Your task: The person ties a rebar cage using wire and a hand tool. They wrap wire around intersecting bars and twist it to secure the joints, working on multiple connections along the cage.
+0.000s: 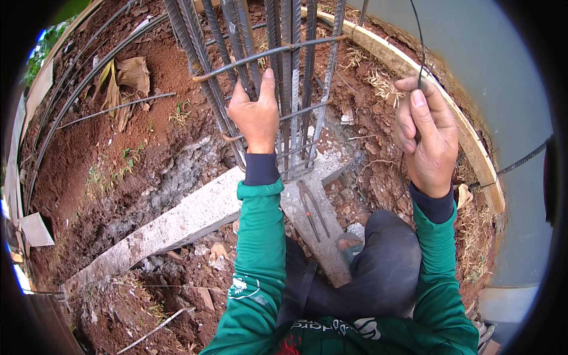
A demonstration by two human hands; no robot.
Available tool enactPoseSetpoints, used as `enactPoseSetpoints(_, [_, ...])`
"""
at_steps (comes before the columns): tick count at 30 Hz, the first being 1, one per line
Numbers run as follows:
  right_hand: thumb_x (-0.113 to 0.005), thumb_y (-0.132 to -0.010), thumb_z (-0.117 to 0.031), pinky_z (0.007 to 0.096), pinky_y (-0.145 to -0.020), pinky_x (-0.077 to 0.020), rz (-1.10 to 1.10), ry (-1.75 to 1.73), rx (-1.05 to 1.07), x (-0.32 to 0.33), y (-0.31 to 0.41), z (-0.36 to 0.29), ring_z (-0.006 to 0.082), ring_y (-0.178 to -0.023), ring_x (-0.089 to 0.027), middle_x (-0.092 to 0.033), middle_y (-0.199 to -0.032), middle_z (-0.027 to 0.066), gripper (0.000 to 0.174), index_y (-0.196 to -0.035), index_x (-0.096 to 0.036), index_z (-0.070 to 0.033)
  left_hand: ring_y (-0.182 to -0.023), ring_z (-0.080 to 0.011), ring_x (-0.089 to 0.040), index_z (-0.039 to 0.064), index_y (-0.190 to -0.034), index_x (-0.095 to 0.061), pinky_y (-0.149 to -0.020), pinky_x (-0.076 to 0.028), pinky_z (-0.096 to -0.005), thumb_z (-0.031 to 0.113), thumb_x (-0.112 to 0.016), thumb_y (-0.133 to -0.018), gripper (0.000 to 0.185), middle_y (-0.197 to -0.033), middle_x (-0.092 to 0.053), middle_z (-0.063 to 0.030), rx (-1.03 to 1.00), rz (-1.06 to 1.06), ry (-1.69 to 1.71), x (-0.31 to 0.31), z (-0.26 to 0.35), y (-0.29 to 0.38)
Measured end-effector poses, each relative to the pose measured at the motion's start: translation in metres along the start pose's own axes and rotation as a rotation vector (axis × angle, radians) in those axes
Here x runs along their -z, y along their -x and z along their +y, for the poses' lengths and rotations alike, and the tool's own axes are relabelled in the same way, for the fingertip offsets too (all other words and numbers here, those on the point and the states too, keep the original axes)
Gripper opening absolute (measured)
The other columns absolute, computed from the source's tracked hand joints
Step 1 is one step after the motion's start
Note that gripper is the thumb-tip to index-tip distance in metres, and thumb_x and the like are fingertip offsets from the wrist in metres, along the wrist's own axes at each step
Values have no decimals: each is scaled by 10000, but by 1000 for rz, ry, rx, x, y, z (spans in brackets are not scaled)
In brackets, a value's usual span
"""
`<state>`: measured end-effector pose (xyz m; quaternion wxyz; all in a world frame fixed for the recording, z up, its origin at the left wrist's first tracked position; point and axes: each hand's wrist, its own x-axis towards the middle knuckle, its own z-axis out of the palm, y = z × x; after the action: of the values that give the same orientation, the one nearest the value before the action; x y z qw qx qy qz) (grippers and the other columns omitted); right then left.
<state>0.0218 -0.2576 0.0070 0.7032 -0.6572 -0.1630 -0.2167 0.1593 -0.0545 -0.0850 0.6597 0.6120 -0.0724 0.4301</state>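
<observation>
My left hand (256, 113) reaches into an upright cage of ribbed steel rebar (286, 84), thumb and forefinger spread around vertical bars; whether it grips one is hard to tell. Just above it a rusty-ended steel stirrup (266, 54) crosses the bars. To the right of the cage, my right hand (426, 128) pinches a thin dark tie wire (420, 40) between thumb and forefinger, and the wire runs upward. A pair of steel pincers (313, 211) lies with its handles apart on the concrete beam (301, 195) below the cage.
A second concrete beam (168, 222) runs to the lower left. Bent steel bars (66, 97) curve along the left side. Red soil and rubble surround the footing. A curved wooden board (470, 137) edges the right side, with murky water (514, 177) beyond. A loose rod (117, 108) lies on the soil.
</observation>
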Motion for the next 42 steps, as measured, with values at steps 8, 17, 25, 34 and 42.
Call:
enactPoseSetpoints(8, [-413, -1099, -168, 181, -429, -264, 229, 148, 262, 25, -26, -37, 16, -498, -318, -409, -658, -38, 320, -1314, -551, 25, -725, -207, -722, -70, -976, -692, -653, -536, -341, 160, -749, -910, 246, -835, -749, -177, 33, 54, -178, -1, -2, 4])
enactPoseSetpoints(17, [-354, -1106, -145, 167, -389, -293, 306, -76, 428, 72, -42, -74, 20, -449, -311, -396, -637, -25, 329, -1329, -517, 34, -653, -133, -643, -51, -1008, -692, -637, -529, -313, 117, -719, -933, 185, -778, -731, -69, 293, -14, -65, 2, 7, 3])
enactPoseSetpoints(25, [-419, -1094, -198, 201, -387, -324, 121, -206, 152, 77, -64, -14, 55, -429, -352, -421, -593, -4, 294, -1242, -542, 24, -596, -119, -650, -32, -1002, -648, -551, -515, -254, 121, -735, -935, 188, -741, -681, -59, -65, 133, -325, -9, 3, -11])
enactPoseSetpoints(34, [-453, -1085, -215, 214, -396, -323, -83, -364, -37, 68, -94, 28, 61, -433, -371, -464, -587, 16, 286, -1190, -565, 26, -537, -47, -514, 16, -799, -650, -486, -406, -264, 157, -762, -926, 220, -598, -608, 17, 185, 149, -324, -11, 17, -7])
enactPoseSetpoints(42, [-465, -1080, -207, 206, -411, -336, -53, -379, -113, 72, -97, 24, 58, -456, -398, -481, -634, 15, 283, -1190, -578, 28, -520, -42, -500, 24, -820, -627, -480, -385, -250, 89, -741, -931, 172, -598, -592, 27, 27, 256, -419, -21, 12, -7])
